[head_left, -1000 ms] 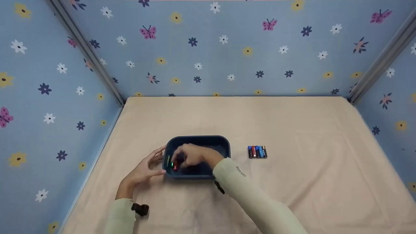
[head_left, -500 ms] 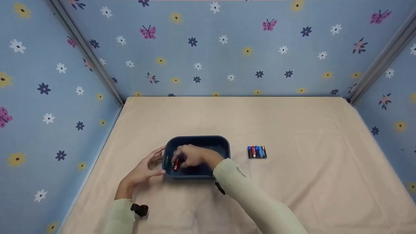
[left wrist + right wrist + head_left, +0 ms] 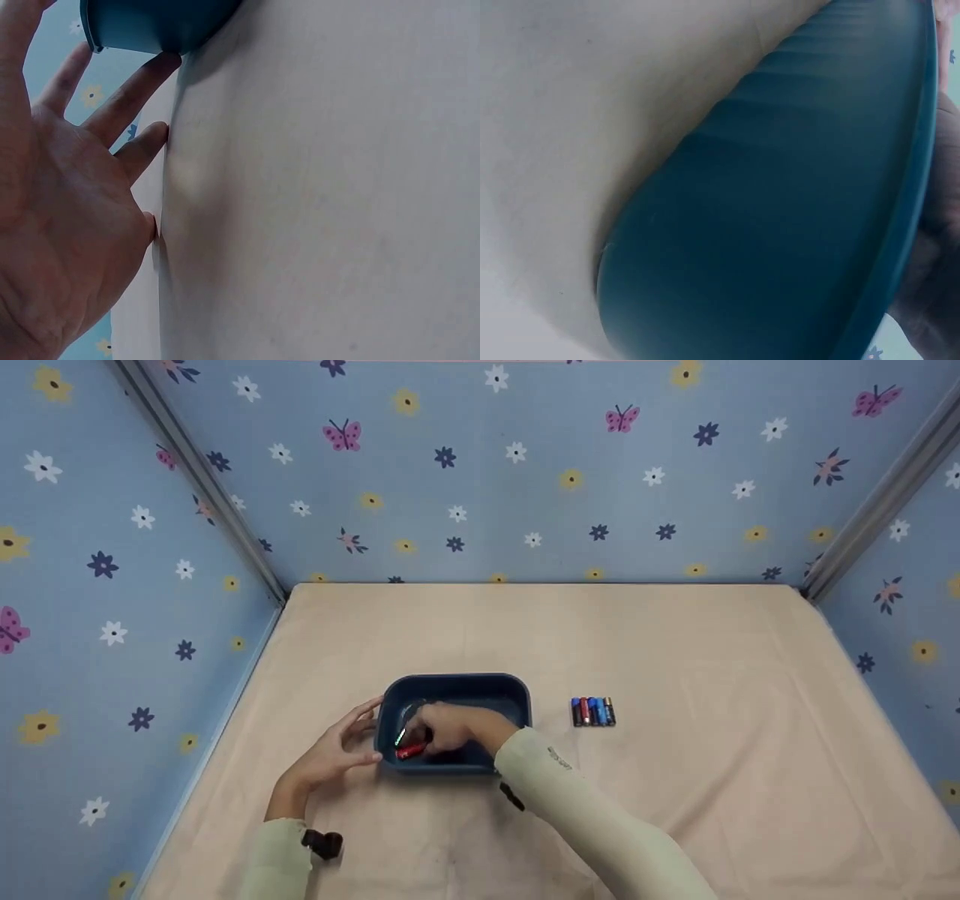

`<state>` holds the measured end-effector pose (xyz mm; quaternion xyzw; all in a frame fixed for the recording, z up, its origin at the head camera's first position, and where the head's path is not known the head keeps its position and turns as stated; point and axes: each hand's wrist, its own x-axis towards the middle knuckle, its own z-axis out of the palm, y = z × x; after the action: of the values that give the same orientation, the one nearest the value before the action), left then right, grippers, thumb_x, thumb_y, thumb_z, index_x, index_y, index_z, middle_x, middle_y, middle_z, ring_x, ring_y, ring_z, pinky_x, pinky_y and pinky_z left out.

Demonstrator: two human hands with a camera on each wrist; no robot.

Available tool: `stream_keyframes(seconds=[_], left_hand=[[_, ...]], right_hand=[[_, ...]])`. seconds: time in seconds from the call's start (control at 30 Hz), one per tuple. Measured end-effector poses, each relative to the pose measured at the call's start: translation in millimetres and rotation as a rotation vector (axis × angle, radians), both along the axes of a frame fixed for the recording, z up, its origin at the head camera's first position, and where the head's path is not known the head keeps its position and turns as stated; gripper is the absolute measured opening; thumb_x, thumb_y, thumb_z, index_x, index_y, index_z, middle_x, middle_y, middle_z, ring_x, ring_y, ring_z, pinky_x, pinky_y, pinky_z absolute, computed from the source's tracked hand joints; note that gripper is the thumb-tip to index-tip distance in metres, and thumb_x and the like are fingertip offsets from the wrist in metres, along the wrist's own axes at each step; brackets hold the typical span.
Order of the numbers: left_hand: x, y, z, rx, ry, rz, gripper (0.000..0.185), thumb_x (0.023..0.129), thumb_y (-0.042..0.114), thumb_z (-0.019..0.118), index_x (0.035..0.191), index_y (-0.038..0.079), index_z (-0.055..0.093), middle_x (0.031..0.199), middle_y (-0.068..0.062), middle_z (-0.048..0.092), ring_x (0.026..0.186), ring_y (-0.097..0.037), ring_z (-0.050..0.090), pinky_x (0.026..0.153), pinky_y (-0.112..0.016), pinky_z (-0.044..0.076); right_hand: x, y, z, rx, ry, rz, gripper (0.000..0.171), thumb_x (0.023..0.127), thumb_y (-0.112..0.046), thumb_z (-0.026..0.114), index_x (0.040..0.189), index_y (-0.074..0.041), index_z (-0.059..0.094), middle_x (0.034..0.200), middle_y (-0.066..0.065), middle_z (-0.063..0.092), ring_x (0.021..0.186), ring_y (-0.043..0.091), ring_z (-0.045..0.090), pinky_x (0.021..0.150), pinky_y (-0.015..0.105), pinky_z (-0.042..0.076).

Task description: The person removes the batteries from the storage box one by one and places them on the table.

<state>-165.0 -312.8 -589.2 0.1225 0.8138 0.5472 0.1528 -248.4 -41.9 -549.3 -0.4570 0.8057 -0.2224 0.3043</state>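
A dark blue tub (image 3: 456,680) stands on the cloth-covered table. In the head view, the left hand (image 3: 330,754) rests against its left side, fingers spread and thumb at the near corner; the left wrist view shows fingertips touching the tub's outer wall. Reaching inside is the right hand (image 3: 446,727), its fingers curled and pointing down near the left end. A red battery (image 3: 410,751) lies on its side under the fingers, close to the thumb. Left of it is a thin greenish battery-like piece (image 3: 400,737) by the index finger. The fingertips are partly hidden, so their grip is unclear.
Several batteries (image 3: 592,712) in blue, red and black stand side by side in a row to the right of the tub. Pale wrinkled cloth (image 3: 720,750) covers the table. Flowered blue panels (image 3: 525,480) close off the back and sides.
The red battery has turned from lengthwise to nearly crosswise in the tub. The right hand has shifted slightly toward the near side. The left hand and the row of batteries stay put.
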Motion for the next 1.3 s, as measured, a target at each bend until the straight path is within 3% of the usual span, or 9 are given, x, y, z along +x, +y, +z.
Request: stream_keyframes(seconds=[0.3, 0.6, 0.87, 1.0, 1.17, 1.3], left_hand=[[-0.9, 0.2, 1.0, 0.003, -0.005, -0.002, 0.095, 0.101, 0.009, 0.084, 0.179, 0.02, 0.032, 0.183, -0.023, 0.037, 0.166, -0.052, 0.04, 0.134, -0.079, 0.027], [-0.6, 0.4, 2.0, -0.011, -0.012, 0.014, 0.095, 0.099, 0.011, 0.086, 0.179, 0.022, 0.034, 0.182, -0.023, 0.039, 0.166, -0.051, 0.041, 0.136, -0.082, 0.017], [0.4, -0.5, 1.4, 0.001, -0.029, -0.001, 0.096, 0.101, 0.012, 0.085, 0.18, 0.021, 0.03, 0.181, -0.025, 0.039, 0.168, -0.053, 0.038, 0.135, -0.078, 0.028], [1.9, -1.0, 1.7, -0.011, -0.032, 0.012, 0.096, 0.1, 0.013, 0.086, 0.179, 0.023, 0.032, 0.181, -0.025, 0.04, 0.168, -0.052, 0.038, 0.135, -0.081, 0.024], [1.1, -0.6, 1.9, -0.007, -0.026, 0.01, 0.096, 0.1, 0.012, 0.085, 0.179, 0.022, 0.032, 0.182, -0.024, 0.039, 0.167, -0.052, 0.039, 0.134, -0.081, 0.023], [0.3, -0.4, 2.0, 0.001, -0.028, 0.006, 0.096, 0.1, 0.012, 0.085, 0.179, 0.022, 0.032, 0.182, -0.023, 0.038, 0.168, -0.052, 0.038, 0.135, -0.08, 0.025]], right_hand=[[5.2, -3.9, 1.1, 0.088, -0.016, 0.096, 0.056, 0.106, 0.006, 0.064, 0.157, -0.017, 0.069, 0.122, 0.011, 0.077, 0.095, 0.012, 0.061, 0.085, 0.022, 0.052], [8.5, -5.0, 0.4, 0.08, -0.053, 0.124, 0.06, 0.103, 0.014, 0.057, 0.154, -0.014, 0.07, 0.099, 0.0, 0.061, 0.082, 0.012, 0.053, 0.071, 0.021, 0.042], [8.6, -5.1, 5.5, 0.106, -0.06, 0.172, 0.069, 0.1, 0.022, 0.053, 0.156, -0.015, 0.069, 0.102, 0.001, 0.067, 0.085, 0.01, 0.054, 0.074, 0.019, 0.044], [9.0, -5.2, 9.3, 0.135, -0.046, 0.185, 0.066, 0.101, 0.019, 0.054, 0.155, -0.015, 0.07, 0.112, 0.002, 0.072, 0.091, 0.011, 0.057, 0.08, 0.019, 0.047], [7.4, -2.8, 12.6, 0.206, -0.015, 0.21, 0.054, 0.103, 0.015, 0.057, 0.148, -0.013, 0.07, 0.107, 0.0, 0.062, 0.092, 0.016, 0.054, 0.079, 0.024, 0.045], [7.0, -0.9, 14.9, 0.239, -0.03, 0.208, 0.055, 0.103, 0.015, 0.056, 0.15, -0.013, 0.068, 0.106, 0.0, 0.06, 0.092, 0.017, 0.054, 0.077, 0.026, 0.045]])
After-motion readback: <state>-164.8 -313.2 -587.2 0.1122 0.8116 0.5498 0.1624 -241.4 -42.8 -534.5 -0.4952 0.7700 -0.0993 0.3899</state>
